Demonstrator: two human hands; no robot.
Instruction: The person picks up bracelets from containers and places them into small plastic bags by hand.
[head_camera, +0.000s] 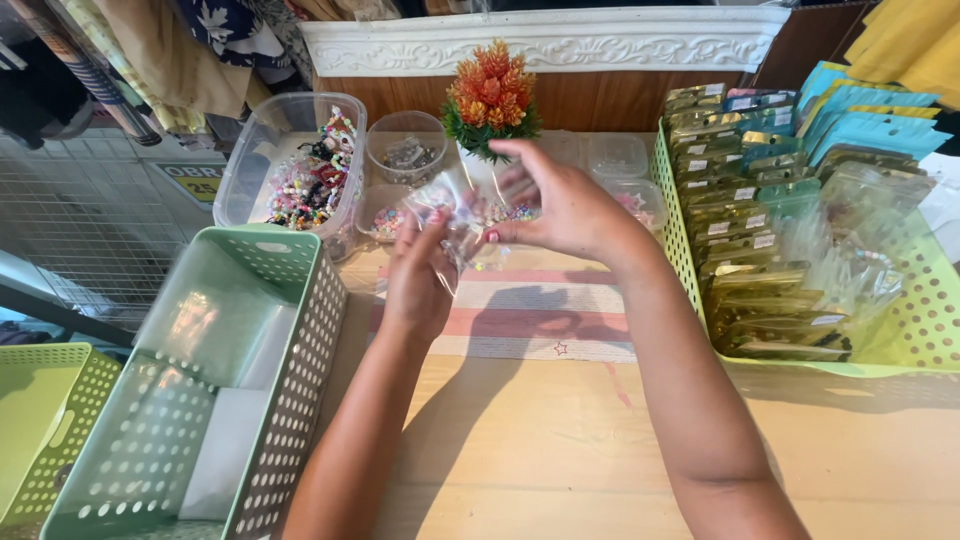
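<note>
While a pale green basket (250, 330) fills the lower left of the frame, the left hand (420, 275) and right hand (560, 205) meet at centre, fingers pinched on a clear plastic bag (462, 215) above the table (560, 450); a lime basket (900, 330) of packets sits right.

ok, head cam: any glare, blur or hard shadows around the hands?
Head view: daylight, sharp arm shadows on the table; the clear bag between left hand and right hand glints and looks smeared; edges bow slightly.

Pale wooden table (560, 450) below white carved moulding (545, 42)
</note>
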